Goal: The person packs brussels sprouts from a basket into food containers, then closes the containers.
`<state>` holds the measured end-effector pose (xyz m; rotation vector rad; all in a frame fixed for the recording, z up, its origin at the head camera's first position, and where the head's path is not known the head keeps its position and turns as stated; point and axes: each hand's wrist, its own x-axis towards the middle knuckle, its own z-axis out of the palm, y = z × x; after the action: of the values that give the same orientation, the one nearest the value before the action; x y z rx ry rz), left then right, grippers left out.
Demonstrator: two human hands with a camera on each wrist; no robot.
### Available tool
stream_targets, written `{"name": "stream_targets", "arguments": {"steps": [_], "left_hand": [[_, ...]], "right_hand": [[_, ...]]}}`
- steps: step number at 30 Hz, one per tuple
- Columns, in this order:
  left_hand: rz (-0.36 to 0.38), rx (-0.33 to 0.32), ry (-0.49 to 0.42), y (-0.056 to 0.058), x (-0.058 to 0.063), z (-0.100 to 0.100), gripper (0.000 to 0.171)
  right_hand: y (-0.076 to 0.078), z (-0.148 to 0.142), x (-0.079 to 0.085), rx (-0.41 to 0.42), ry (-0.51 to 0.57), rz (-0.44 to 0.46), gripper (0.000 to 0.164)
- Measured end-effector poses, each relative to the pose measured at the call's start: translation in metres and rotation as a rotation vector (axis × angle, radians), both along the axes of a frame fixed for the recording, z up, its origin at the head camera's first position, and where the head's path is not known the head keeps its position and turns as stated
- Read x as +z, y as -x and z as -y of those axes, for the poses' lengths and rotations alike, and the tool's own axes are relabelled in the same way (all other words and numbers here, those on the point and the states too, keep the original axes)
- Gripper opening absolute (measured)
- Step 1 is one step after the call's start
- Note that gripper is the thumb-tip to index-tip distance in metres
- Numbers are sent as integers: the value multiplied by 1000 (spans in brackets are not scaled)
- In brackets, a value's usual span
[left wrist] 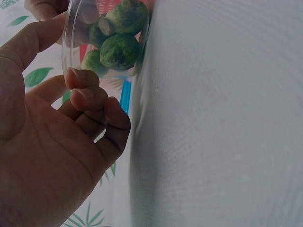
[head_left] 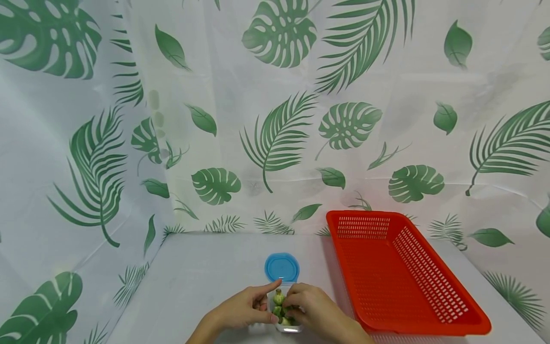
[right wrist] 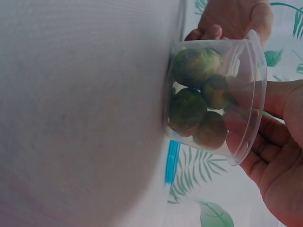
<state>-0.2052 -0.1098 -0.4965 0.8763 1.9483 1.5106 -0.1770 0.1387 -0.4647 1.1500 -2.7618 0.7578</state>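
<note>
A clear plastic container (right wrist: 236,149) stands on the white table with several green Brussels sprouts (left wrist: 120,51) in it. My left hand (head_left: 251,306) holds the container from the left, its thumb at the near rim and the index finger stretched toward the far side. In the left wrist view its other fingers curl close against the rim. From the right, my right hand (head_left: 315,308) reaches over the rim. Through the wall in the right wrist view, its fingertips (right wrist: 240,94) show inside, beside the sprouts; whether they pinch one is unclear.
Just behind the container lies a round blue lid (head_left: 281,267). A large red plastic basket (head_left: 408,272) with perforated sides sits to the right. A leaf-patterned sheet (head_left: 223,153) hangs behind the table (head_left: 193,267) and along its sides.
</note>
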Motion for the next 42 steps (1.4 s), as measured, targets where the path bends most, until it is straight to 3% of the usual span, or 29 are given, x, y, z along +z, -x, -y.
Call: {"name": "stream_targets", "arguments": {"steps": [8,17,21,27,32,36,42], "left_hand": [[12,-2,-6,0,0,0,79],[19,1,-9,-1,1,0,80],[18,3,-8,-1,1,0,79],[-16,-6,8,1,-1,0,80],[-40,6,12,3,1,2,84],[-49,71,23,6,2,4,83],[-118,267,70,13,-1,7,72]], "right_hand": [[1,0,-5,10,-1,-57,10],[-1,0,-4,-20,69,-55,12],[-2,1,-5,-46,174,-110,14],[4,2,-11,-132,417,-183,22],[11,1,-14,-235,548,-141,30],[16,0,-17,-281,599,-97,28],[27,-1,-20,-335,662,-55,22]]}}
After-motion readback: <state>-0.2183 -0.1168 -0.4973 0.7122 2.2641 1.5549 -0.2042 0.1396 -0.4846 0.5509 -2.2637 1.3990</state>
